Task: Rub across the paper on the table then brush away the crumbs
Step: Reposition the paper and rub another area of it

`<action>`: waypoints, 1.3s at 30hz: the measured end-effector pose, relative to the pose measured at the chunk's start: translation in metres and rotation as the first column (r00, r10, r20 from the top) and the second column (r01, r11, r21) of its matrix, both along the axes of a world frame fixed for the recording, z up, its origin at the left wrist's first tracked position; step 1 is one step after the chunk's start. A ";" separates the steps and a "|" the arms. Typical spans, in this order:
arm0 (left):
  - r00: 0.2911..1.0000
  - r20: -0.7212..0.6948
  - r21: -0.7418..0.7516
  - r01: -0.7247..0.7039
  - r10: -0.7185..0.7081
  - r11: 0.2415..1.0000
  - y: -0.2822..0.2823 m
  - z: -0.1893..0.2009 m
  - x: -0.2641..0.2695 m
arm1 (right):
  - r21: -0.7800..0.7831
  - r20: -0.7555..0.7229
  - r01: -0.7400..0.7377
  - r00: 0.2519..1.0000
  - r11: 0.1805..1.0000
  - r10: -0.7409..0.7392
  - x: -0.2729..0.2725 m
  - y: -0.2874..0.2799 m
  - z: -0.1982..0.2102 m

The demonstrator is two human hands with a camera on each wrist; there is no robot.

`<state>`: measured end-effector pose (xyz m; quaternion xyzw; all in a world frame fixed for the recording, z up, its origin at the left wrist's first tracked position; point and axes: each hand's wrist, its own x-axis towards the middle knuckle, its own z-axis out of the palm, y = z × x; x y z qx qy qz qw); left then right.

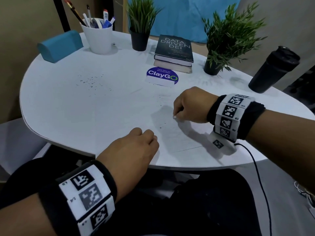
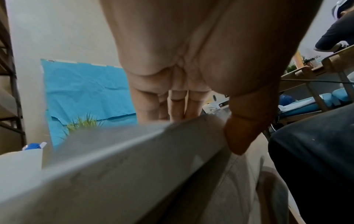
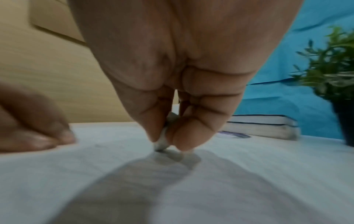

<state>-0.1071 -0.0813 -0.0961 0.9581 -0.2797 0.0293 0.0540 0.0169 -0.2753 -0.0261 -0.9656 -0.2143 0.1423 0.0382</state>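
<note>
While one eraser (image 3: 162, 140) is pinched in the right hand's (image 1: 189, 106) grip against one paper (image 1: 177, 133), the left hand (image 1: 136, 147), fingers curled, holds nothing; two plants (image 1: 141, 23) and two books (image 1: 173, 50) are counted beyond the paper on the white counter (image 1: 85, 108).

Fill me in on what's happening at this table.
A person seated at the white table is erasing on a sheet of paper. The right hand pinches a small white eraser with its tip on the sheet, while the left hand rests at the paper's left edge. Dark crumbs lie scattered further left on the table, not yet brushed away.
</note>
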 end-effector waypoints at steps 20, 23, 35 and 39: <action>1.000 0.000 0.032 0.023 -0.023 0.999 -0.011 0.004 -0.013 | 0.035 -0.035 -0.091 0.995 0.995 0.093 -0.020 0.007 -0.001; 1.000 0.022 -0.014 0.022 -0.021 1.000 -0.009 0.005 -0.013 | 0.071 -0.113 -0.200 0.972 0.977 0.207 -0.039 0.014 -0.003; 0.999 0.012 -0.108 0.037 -0.036 0.993 -0.007 -0.005 -0.015 | 0.050 -0.169 -0.124 0.977 0.991 0.131 -0.032 0.008 -0.002; 0.999 0.017 -0.118 0.035 -0.033 0.992 -0.009 -0.008 -0.014 | -0.001 -0.031 -0.003 1.000 1.000 0.003 -0.011 -0.009 0.001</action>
